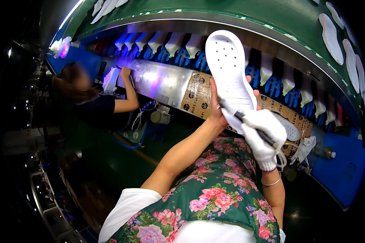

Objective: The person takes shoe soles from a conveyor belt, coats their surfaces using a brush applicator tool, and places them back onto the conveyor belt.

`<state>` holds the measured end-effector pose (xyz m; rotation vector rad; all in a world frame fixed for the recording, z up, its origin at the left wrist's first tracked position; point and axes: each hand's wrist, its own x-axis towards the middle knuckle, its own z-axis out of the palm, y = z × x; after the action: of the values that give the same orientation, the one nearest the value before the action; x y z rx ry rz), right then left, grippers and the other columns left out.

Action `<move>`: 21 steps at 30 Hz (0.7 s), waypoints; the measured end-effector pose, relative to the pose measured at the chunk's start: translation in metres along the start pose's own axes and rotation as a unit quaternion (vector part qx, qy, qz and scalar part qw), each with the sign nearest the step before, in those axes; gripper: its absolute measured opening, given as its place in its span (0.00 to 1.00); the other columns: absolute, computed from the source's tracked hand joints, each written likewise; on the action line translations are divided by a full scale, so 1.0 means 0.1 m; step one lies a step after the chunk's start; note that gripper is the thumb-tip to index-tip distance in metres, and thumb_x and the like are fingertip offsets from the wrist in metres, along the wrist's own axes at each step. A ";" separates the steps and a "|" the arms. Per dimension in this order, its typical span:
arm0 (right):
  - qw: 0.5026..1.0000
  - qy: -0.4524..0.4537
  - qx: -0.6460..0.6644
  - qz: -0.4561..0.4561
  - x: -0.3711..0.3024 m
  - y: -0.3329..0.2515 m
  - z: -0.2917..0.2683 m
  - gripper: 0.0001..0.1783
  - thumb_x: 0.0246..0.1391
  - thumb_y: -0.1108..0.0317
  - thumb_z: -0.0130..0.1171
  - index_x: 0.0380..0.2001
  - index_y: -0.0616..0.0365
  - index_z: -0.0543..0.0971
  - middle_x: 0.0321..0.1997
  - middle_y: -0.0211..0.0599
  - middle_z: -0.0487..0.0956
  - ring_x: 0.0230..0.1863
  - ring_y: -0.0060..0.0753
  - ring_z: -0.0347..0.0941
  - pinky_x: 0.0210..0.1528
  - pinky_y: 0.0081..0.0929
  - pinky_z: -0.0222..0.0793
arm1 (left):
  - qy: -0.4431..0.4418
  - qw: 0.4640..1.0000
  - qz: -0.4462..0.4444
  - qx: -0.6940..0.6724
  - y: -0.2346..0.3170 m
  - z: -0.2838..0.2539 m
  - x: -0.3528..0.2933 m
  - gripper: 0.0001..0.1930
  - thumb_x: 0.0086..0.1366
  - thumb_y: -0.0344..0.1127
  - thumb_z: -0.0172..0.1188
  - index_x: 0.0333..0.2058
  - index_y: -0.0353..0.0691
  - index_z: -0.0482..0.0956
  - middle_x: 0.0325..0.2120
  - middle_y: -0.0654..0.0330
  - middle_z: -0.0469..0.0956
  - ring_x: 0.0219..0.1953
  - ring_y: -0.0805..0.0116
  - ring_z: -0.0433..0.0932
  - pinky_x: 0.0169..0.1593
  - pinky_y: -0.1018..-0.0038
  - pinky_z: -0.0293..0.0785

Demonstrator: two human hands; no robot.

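A white shoe insole (229, 67) with round holes toward its far end is held up over the bench, tilted away from me. My left hand (218, 110), bare, grips it from beneath, with fingertips showing along both edges. My right hand (265, 135), in a white knitted glove, is closed round a dark pen-shaped tool (239, 116) with a brush-like end. That end is blurred by motion and lies over the near part of the insole; whether it touches cannot be told. A second insole (288, 128), greyish with holes, lies on the bench beside my right hand.
Flattened brown cardboard (196, 95) covers the bench. Behind it runs a row of white shoe-shaped pieces on blue holders (271, 83). White insoles ride a green conveyor (239, 12) above. At left sits a co-worker (109, 105). A crumpled white cloth (304, 150) and bottle (326, 152) are at right.
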<state>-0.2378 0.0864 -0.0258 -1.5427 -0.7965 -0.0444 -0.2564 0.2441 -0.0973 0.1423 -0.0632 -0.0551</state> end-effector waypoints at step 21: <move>0.998 -0.053 -0.011 -0.010 -0.07 0.01 -0.19 0.11 0.46 0.77 0.70 0.36 0.59 0.85 0.36 0.40 0.85 0.34 0.37 0.81 0.38 0.30 0.75 | -0.016 0.988 -0.135 0.068 0.36 -0.01 0.11 0.57 0.52 0.76 0.61 0.70 0.45 0.54 0.57 0.40 0.67 0.46 0.41 0.71 0.46 0.48 0.74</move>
<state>-0.2347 0.0666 -0.0274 -1.5672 -0.8985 0.0146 -0.2439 0.2789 -0.0920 0.2862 -0.0801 -0.3242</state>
